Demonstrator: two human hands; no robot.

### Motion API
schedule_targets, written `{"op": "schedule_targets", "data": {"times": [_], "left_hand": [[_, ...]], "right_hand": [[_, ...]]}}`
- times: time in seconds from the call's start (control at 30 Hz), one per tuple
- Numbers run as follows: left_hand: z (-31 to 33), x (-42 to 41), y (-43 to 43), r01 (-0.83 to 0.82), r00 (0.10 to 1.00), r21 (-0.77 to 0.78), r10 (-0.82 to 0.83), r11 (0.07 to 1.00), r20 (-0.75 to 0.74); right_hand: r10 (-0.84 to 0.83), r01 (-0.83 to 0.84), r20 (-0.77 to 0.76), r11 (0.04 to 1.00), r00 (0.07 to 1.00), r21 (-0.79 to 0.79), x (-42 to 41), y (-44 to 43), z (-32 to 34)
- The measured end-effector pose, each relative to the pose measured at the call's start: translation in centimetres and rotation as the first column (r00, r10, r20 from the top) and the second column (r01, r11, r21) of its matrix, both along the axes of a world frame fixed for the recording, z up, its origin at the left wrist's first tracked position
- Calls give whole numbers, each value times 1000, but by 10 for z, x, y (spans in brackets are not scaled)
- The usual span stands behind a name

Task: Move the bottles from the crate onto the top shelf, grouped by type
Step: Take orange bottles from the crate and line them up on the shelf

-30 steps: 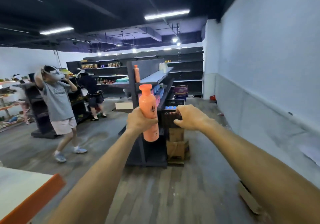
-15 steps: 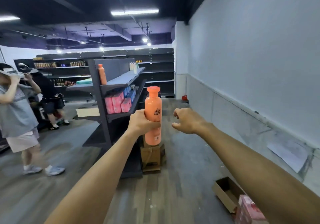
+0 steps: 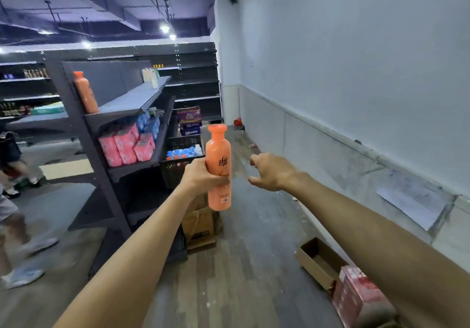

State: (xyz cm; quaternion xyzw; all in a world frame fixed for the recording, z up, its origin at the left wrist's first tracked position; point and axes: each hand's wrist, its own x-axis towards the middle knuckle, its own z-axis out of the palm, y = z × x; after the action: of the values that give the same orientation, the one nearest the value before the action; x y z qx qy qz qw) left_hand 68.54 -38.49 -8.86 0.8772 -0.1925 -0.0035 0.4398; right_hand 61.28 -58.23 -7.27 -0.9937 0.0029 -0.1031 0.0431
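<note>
A: left grip [image 3: 203, 179]?
B: wrapped round orange bottle [image 3: 218, 160], upright, mid-air, near black crate [image 3: 175, 172].
A: right grip [image 3: 273, 172]?
B: empty, fingers loosely curled, just beside the bottle. second orange bottle [image 3: 85, 94] stands on top shelf [image 3: 132, 99].

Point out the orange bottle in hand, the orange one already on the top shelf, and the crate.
Held orange bottle [image 3: 218, 155], head view, upper body below the neck.
Shelved orange bottle [image 3: 85, 95], head view, middle of its body.
Crate [image 3: 173, 175], head view, dark front wall.
</note>
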Motion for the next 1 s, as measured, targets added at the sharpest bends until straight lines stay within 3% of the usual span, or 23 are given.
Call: {"op": "schedule_targets", "data": {"times": [0.37, 0.63, 1.0], "left_hand": [[-87, 125, -101, 55, 991, 43, -49, 998, -127], [-92, 228, -166, 25, 986, 26, -21, 999, -167], [-122, 381, -189, 13, 977, 26, -7, 1000, -212]], "right_hand": [[-6, 13, -182, 999, 983, 37, 139, -114, -96], [19, 7, -209, 992, 978, 123, 248, -190, -106], [54, -24, -252, 992, 966, 122, 401, -212, -129]]}}
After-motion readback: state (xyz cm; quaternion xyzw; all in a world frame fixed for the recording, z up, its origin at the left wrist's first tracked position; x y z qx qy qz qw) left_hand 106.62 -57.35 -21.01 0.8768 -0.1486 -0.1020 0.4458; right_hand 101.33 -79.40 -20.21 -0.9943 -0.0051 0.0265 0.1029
